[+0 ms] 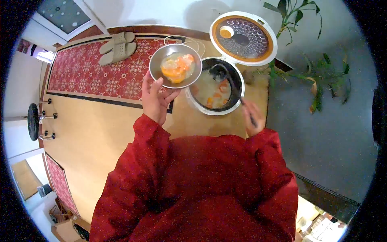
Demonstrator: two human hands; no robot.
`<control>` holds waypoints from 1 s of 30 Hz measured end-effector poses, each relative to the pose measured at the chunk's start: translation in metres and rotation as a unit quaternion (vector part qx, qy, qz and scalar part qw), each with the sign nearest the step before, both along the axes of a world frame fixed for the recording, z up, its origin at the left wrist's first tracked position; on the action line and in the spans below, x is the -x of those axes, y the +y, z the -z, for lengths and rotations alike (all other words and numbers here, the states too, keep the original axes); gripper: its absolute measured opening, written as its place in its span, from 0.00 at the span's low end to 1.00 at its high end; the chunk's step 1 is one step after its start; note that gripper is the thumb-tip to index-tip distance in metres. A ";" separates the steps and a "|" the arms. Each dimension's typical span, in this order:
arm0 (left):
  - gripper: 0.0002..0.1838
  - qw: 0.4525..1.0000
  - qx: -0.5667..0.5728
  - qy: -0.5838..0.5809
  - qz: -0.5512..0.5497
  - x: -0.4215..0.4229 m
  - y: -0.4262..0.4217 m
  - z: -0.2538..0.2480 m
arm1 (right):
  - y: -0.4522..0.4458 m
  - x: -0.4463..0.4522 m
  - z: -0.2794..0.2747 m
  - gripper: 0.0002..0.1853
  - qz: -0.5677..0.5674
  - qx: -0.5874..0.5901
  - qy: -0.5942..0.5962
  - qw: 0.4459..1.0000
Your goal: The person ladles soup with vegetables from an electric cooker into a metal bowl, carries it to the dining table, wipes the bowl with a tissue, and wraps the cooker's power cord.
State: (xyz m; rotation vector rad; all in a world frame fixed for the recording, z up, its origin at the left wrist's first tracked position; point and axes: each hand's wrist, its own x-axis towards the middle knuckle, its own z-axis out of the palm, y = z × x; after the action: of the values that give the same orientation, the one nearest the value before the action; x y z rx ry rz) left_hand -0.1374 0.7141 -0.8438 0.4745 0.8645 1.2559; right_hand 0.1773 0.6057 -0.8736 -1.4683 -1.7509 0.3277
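Note:
My left hand (154,97) is closed around the lower left side of a metal bowl (158,76), which holds orange chunks in pale broth. In my right hand (253,117) is the handle of a black ladle (217,72). The ladle's head is inside a rice cooker (221,113) with a white body and a dark inner pot. Pale soup (205,86) with orange pieces fills part of that pot. The cooker's lid (246,38) stands raised on its far side. The bowl is held up to the left of the cooker, partly overlapping its rim from this view.
A red patterned rug (88,76) lies to the left, with a pair of beige slippers (118,48) on it. A white cord (200,42) runs behind the bowl. Plants (318,84) and a dark grey surface (314,141) are on the right. A wheeled stool (34,124) stands far left.

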 end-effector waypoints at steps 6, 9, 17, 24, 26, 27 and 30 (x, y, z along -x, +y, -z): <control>0.31 0.999 -0.009 -0.013 -0.030 0.014 -0.004 -0.007 | 0.049 0.010 0.057 0.12 -0.052 0.329 -0.227 0.915; 0.32 0.999 -0.020 -0.021 -0.031 0.016 -0.004 -0.008 | 0.052 0.031 0.076 0.19 -0.103 0.036 -0.334 0.936; 0.33 0.999 -0.014 -0.017 -0.040 0.018 -0.008 -0.009 | 0.030 0.061 0.074 0.17 -0.131 0.079 -0.132 0.979; 0.33 0.998 -0.013 -0.047 -0.034 0.008 -0.004 -0.007 | -0.005 0.048 0.036 0.15 -0.025 0.220 0.007 0.975; 0.33 0.998 -0.012 -0.048 -0.030 0.002 -0.002 -0.008 | 0.000 0.040 0.031 0.15 0.074 0.283 0.138 0.946; 0.33 0.998 -0.015 -0.058 -0.029 0.000 0.000 -0.008 | 0.008 0.037 0.027 0.15 0.131 0.321 0.250 0.904; 0.32 0.998 -0.018 -0.066 -0.003 -0.004 0.006 0.004 | 0.019 0.000 0.039 0.16 0.134 0.358 0.407 0.829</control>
State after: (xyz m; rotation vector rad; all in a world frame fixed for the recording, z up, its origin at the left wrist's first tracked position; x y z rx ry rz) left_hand -0.1329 0.7200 -0.8481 0.4134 0.7331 1.2958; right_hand 0.1769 0.6243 -0.9126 -1.6677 -0.7137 1.3461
